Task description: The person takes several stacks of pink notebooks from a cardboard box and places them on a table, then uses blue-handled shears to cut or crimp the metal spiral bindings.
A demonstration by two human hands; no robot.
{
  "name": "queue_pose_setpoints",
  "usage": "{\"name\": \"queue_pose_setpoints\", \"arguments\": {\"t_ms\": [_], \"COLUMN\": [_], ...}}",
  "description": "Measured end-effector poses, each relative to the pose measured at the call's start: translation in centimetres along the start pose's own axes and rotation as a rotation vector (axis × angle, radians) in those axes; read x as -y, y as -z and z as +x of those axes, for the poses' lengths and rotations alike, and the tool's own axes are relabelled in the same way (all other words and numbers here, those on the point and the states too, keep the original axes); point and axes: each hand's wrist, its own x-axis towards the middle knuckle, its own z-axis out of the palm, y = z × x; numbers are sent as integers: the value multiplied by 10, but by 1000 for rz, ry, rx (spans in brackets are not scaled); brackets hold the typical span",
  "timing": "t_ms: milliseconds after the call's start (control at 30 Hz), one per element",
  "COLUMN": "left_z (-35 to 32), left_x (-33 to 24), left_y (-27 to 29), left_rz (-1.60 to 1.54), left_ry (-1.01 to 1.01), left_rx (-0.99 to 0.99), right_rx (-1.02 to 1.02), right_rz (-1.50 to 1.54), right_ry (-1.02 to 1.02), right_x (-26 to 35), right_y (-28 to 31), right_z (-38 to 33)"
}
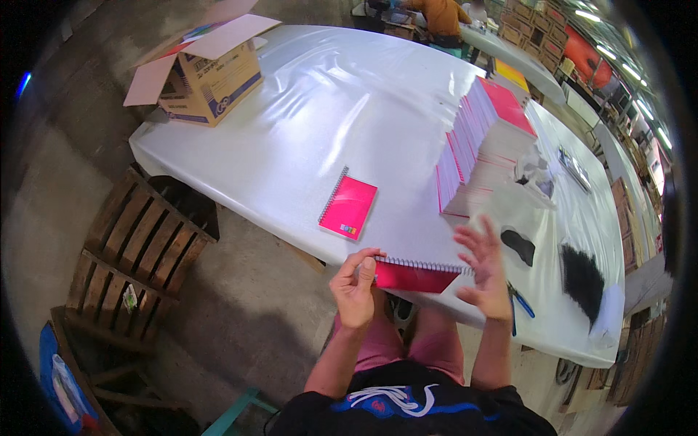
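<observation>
My left hand (355, 287) grips one end of a red spiral notebook (418, 277), thumb on its cover, at the table's near edge. The wire coil runs along the notebook's upper side. By the other end of the coil, my right hand (483, 269) is raised with its fingers spread; whether a fingertip touches the wire I cannot tell. Another red spiral notebook (349, 208) lies flat on the table just beyond my left hand. A tall stack of red-covered notebooks (483, 149) rises beyond my right hand.
On the white-covered table (291, 160) stand an open cardboard box (218, 80) at far left and, at right, a pile of black wire pieces (582, 283), blue-handled pliers (520, 301) and a dark flat piece (518, 248). A wooden chair (134, 254) stands left; a person (440, 18) works beyond.
</observation>
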Motion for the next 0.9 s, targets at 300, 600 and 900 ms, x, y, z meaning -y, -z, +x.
{"name": "queue_pose_setpoints", "arguments": {"t_ms": [300, 600, 900], "left_z": [109, 116, 114], "left_x": [-59, 6, 16], "left_y": [9, 85, 94], "left_rz": [825, 1268, 1254], "left_ry": [-690, -256, -302], "left_rx": [99, 449, 406], "right_rx": [112, 111, 4], "right_rz": [-122, -1003, -927], "right_ry": [-235, -382, 451], "right_x": [-35, -152, 19], "right_y": [-80, -75, -46], "right_z": [98, 142, 117]}}
